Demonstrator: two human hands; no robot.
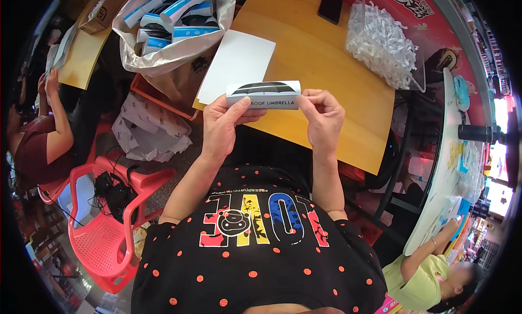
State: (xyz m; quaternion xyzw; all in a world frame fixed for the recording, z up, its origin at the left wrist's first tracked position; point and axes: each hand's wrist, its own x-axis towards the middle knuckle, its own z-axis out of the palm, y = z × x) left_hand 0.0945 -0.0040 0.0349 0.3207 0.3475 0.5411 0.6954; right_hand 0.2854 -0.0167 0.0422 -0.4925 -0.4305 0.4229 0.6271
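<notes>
Between my two hands, over the near edge of the yellow wooden table [348, 113], is a curled paper sleeve [274, 90] printed with a black umbrella on a white and grey ground. My left hand [222, 121] is closed on its left end, thumb on the front and fingers underneath. At the other end my right hand [326, 121] pinches the sleeve's edge between thumb and fingers. Just beyond my left hand lies a stack of white sheets [238, 58] on the table. Whether anything sits inside the curl is hidden.
A sack [130, 50] of blue-and-white wrapped rolls [185, 7] stands at the far left. On the table are a black phone [330, 8] and a clear bin of white paper strips [383, 39]. A red chair [100, 249] stands left; people work at both sides.
</notes>
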